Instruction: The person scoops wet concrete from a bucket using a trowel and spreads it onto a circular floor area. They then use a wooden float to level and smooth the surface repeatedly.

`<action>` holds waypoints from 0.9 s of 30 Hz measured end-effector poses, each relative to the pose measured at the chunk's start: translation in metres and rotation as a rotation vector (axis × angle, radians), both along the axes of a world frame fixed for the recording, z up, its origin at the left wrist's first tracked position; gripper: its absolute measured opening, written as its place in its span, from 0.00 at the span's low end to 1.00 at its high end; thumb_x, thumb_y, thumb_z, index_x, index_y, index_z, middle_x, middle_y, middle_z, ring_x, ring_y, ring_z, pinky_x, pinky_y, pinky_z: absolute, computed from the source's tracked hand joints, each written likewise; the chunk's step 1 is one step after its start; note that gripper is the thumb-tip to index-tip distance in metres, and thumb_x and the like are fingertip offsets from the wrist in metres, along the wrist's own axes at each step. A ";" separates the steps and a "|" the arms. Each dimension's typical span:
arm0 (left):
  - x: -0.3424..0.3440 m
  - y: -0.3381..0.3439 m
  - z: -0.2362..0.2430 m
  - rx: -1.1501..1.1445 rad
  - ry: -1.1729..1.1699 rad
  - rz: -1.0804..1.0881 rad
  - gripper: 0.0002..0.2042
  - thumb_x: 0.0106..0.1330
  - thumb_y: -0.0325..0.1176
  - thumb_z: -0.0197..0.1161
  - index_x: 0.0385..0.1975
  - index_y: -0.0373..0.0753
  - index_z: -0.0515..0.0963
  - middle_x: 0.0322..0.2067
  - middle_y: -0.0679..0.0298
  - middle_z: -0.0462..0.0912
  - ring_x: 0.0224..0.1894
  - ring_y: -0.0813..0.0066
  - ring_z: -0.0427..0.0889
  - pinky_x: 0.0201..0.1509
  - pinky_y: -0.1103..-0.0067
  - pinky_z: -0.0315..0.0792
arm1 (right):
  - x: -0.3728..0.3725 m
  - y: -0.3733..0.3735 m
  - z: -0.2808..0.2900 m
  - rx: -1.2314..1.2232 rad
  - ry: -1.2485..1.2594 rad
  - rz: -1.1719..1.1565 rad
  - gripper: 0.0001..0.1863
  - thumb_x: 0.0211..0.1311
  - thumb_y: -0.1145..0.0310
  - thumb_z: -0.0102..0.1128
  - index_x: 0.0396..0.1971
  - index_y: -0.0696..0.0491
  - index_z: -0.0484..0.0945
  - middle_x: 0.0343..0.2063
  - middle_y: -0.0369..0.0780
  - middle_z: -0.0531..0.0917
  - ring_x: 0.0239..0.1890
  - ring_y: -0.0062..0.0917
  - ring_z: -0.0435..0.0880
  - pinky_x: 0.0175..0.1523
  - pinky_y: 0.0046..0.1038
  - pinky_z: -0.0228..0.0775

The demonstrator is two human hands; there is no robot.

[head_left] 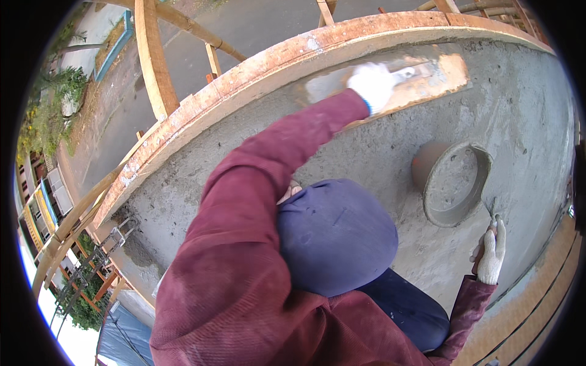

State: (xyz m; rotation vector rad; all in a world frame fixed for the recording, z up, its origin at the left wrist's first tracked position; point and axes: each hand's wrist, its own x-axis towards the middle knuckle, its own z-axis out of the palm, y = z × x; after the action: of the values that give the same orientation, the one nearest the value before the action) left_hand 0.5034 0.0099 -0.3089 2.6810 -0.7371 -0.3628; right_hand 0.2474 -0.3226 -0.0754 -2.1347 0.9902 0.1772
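Observation:
My left hand (pixel 373 85), in a white glove and slightly blurred, is closed around the handle of a long, mortar-smeared float (pixel 455 70). The float lies flat on the wet grey mortar surface (pixel 366 152), close to the curved board edge. At the right, my right hand (pixel 491 256), also gloved, is closed on a trowel (pixel 491 208); a brown bit of its handle shows beside the palm. The trowel's thin metal neck points toward a round bucket (pixel 424 168), and its blade is hard to make out. Grey mortar coats the bucket, which stands tilted in view, its inside partly visible.
A curved wooden form board (pixel 262 67) rims the far and left side of the surface. Beyond it stand timber posts (pixel 152 61) and bamboo poles (pixel 79 219), with the ground below. Bent metal bars (pixel 122 232) stick up at the left. My bent knee (pixel 339 238) is over the surface.

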 end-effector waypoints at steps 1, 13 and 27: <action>-0.026 0.035 -0.004 0.018 -0.031 0.021 0.31 0.78 0.38 0.55 0.80 0.64 0.58 0.36 0.52 0.82 0.35 0.62 0.85 0.36 0.66 0.83 | 0.000 -0.004 -0.005 0.002 0.015 0.014 0.31 0.78 0.62 0.56 0.75 0.59 0.64 0.28 0.32 0.75 0.17 0.13 0.69 0.20 0.18 0.62; -0.324 0.416 0.011 0.478 0.008 0.587 0.38 0.59 0.38 0.76 0.72 0.43 0.69 0.63 0.52 0.80 0.68 0.48 0.75 0.72 0.59 0.67 | 0.055 0.011 -0.024 0.024 -0.042 0.261 0.28 0.79 0.65 0.55 0.75 0.56 0.65 0.28 0.32 0.76 0.16 0.12 0.68 0.17 0.18 0.61; -0.198 0.261 -0.004 0.078 -0.044 0.360 0.31 0.68 0.50 0.68 0.63 0.34 0.75 0.54 0.49 0.83 0.54 0.46 0.81 0.60 0.58 0.75 | 0.050 0.008 -0.024 0.081 -0.122 0.174 0.29 0.79 0.64 0.56 0.75 0.57 0.65 0.32 0.33 0.78 0.17 0.12 0.68 0.19 0.19 0.60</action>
State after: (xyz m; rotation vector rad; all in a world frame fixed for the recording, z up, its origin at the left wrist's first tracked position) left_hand 0.3050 0.2706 -0.3127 2.8285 -0.2437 -0.2445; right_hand 0.2975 -0.3144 -0.0994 -2.1292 0.7158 0.1674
